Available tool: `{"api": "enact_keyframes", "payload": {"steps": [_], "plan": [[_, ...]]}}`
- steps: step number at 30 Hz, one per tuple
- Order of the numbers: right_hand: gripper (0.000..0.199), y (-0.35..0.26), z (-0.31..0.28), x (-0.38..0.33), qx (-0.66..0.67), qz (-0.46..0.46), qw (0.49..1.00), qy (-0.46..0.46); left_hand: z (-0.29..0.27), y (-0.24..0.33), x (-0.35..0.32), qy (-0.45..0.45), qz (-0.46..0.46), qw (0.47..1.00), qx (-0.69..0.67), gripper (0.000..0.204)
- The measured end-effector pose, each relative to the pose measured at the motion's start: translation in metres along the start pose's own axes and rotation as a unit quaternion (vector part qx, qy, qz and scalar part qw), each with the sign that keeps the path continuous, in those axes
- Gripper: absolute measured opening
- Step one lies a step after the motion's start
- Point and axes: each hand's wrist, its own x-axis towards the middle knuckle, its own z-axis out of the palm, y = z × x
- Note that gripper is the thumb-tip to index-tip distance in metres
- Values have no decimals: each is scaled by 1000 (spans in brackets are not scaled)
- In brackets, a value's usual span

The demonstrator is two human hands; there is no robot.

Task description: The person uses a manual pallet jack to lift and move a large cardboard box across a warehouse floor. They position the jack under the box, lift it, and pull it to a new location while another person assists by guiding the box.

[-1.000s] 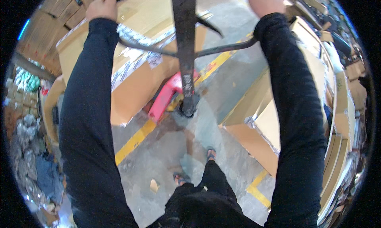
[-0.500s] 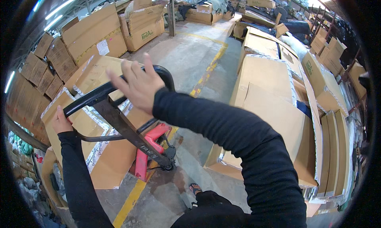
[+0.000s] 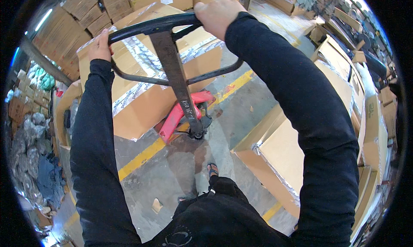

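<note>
A black loop handle (image 3: 150, 25) of a pallet jack spans the upper middle of the view. My left hand (image 3: 100, 47) is closed round the loop's left end. At the right end of its top bar, my right hand (image 3: 218, 17) is closed over the grip, and the hand hides that corner. A dark steel shaft (image 3: 172, 64) drops from the handle to the jack's red base (image 3: 174, 120). Right behind the base lies a large taped cardboard box (image 3: 172, 92). The jack's forks are out of sight.
Another large cardboard box (image 3: 275, 148) stands close on my right. Stacked cartons (image 3: 92, 14) rise at the far left, and plastic-wrapped bundles (image 3: 30, 156) lie on the near left. A yellow floor line (image 3: 142, 159) crosses under the jack. A small cardboard scrap (image 3: 157, 205) lies near my feet.
My right hand was open above the handle and has now closed on its right end. The view has turned left and down. My left hand stays on the handle.
</note>
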Motion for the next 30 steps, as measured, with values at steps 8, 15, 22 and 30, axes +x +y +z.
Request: {"api": "enact_keyframes", "payload": {"steps": [8, 15, 22, 30], "plan": [[14, -40, -67, -63, -15, 17, 999, -42, -63, 12, -65, 18, 47, 999, -17, 49], [42, -138, -179, -187, 14, 53, 986, -155, -172, 35, -230, 26, 153, 980, -126, 33], [22, -250, -228, -361, 293, -15, 911, -288, -314, 16, -424, -146, 122, 978, -85, 22], [32, -355, -196, -616, 343, -4, 775, -530, -327, 25, -683, -654, -40, 697, 290, 85]]}}
